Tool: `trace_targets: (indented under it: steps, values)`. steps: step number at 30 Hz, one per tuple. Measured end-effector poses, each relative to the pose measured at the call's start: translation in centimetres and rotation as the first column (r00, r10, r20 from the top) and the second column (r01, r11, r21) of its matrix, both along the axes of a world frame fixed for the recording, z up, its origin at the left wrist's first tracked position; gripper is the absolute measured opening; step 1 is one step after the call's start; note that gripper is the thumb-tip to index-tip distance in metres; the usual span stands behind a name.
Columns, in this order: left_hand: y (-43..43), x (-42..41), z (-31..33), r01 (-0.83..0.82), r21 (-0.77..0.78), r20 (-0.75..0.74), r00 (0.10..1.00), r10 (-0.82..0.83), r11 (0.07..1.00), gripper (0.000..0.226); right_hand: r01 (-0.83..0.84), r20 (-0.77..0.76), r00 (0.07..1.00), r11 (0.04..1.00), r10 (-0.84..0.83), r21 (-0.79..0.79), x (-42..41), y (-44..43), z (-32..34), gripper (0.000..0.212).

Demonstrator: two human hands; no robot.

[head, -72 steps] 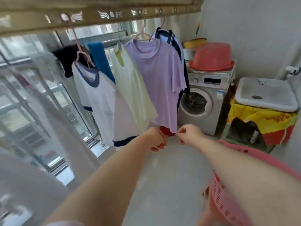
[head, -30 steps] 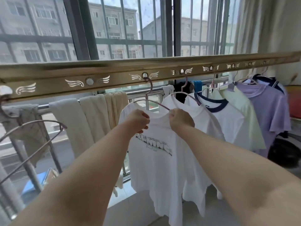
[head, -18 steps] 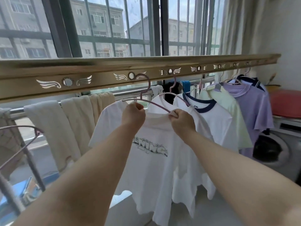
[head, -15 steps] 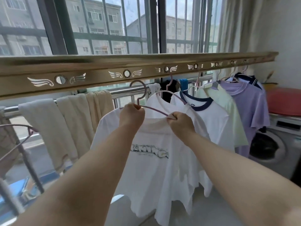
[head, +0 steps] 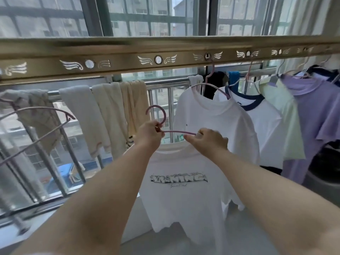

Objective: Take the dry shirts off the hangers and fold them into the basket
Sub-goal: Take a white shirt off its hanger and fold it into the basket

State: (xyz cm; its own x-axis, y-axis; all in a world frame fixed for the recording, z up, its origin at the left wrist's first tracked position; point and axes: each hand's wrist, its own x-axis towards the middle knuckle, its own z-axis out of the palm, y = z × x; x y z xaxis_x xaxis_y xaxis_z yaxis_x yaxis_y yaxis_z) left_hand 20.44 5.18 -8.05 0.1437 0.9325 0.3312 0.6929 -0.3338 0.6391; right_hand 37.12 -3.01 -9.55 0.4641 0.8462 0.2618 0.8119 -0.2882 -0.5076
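Observation:
A white printed T-shirt (head: 180,192) hangs from a pink hanger (head: 161,116) that is off the rail and held in front of me. My left hand (head: 150,134) grips the hanger at the base of its hook. My right hand (head: 207,140) pinches the shirt's collar where the hanger's arm enters it. Still on the gold rail (head: 128,59) hang a plain white shirt (head: 217,122), a white shirt with navy collar (head: 261,122), a pale green shirt (head: 283,116) and a lilac shirt (head: 318,111). The basket is out of view.
Cream towels (head: 110,111) drape over a steel railing (head: 165,83) before the barred window. An empty pink hanger (head: 42,116) hangs at left. A dark appliance (head: 325,168) shows at the right edge.
The printed shirt's hanger has come off the rail hole and dropped lower, towards me. Both hands keep their hold on it. My view has tilted down and shifted left.

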Motion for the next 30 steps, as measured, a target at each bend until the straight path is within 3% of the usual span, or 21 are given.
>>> trace_targets:
  steps: [2, 7, 16, 18, 20, 21, 23, 26, 30]
  values:
    - [-0.8, -0.5, -0.2, -0.016, 0.047, 0.000, 1.000, 0.016, 0.999, 0.011, 0.070, 0.109, 0.991, 0.997, -0.073, 0.032, -0.7, -0.1, -0.2, 0.028]
    - [-2.2, -2.6, -0.8, -0.199, 0.142, -0.195, 0.955, 0.225, 0.970, 0.013, 0.099, 0.254, 0.963, 0.994, -0.086, -0.038, -1.0, -0.8, -0.9, 0.037]
    - [-2.3, -6.2, -1.9, -0.364, 0.117, -0.142, 0.915, 0.378, 0.924, 0.019, 0.074, -0.140, 0.987, 0.995, -0.082, -0.064, -1.5, -1.2, -0.7, 0.023]
    - [-2.3, -6.7, -2.0, -0.393, 0.093, -0.080, 0.913, 0.401, 0.915, 0.019, 0.132, -0.407, 0.903, 0.990, -0.139, -0.046, -1.5, -0.5, -0.7, 0.021]
    - [-2.6, -7.4, -1.9, -0.454, 0.006, 0.050, 0.890, 0.453, 0.891, 0.020, 0.160, -0.755, 0.640, 0.986, -0.140, -0.047, -1.5, -0.2, -0.6, 0.016]
    - [-2.6, -7.8, -1.8, -0.490, -0.064, 0.133, 0.859, 0.494, 0.869, 0.023, 0.163, -0.849, 0.511, 0.985, -0.133, -0.057, -1.5, -0.2, -0.7, 0.017]
    - [-2.2, -8.5, -2.0, -0.505, -0.185, 0.255, 0.804, 0.537, 0.843, 0.025, 0.113, -0.896, 0.430, 0.991, -0.113, -0.070, -1.6, -0.3, -1.3, 0.027]
    - [-1.7, -8.3, -2.3, -0.309, -0.174, 0.349, 0.869, 0.352, 0.935, 0.012, 0.029, -0.877, 0.476, 0.998, -0.069, -0.063, -2.4, -0.3, -1.8, 0.026]
    - [-2.2, -6.9, -2.4, -0.152, -0.071, 0.417, 0.893, 0.168, 0.986, 0.013, -0.171, -0.748, 0.663, 0.977, 0.016, -0.131, -4.1, 0.6, -2.2, 0.027]
